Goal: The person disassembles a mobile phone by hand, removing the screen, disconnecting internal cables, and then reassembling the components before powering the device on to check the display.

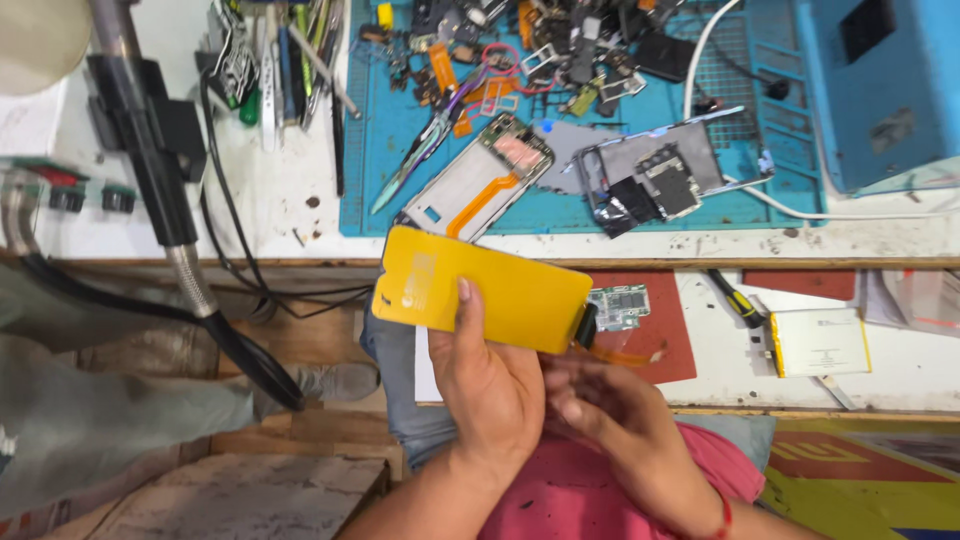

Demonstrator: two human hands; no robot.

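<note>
Yellow-backed phone screen [480,290] held, not yet fitted.
Left hand [490,385] grips it; right hand [620,420] hangs loosely open beside its flex cable [615,352]; the bare phone frame [480,180] waits at 12 o'clock on the worktop [290,200].

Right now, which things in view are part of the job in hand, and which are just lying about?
In hand:
- yellow-backed phone screen panel, held by left hand
- orange flex cable at its end, by right hand

Lying about:
- phone frame and opened phone chassis on blue mat
- small green circuit board
- flat battery
- yellow-handled screwdriver
- tweezers and tools
</note>
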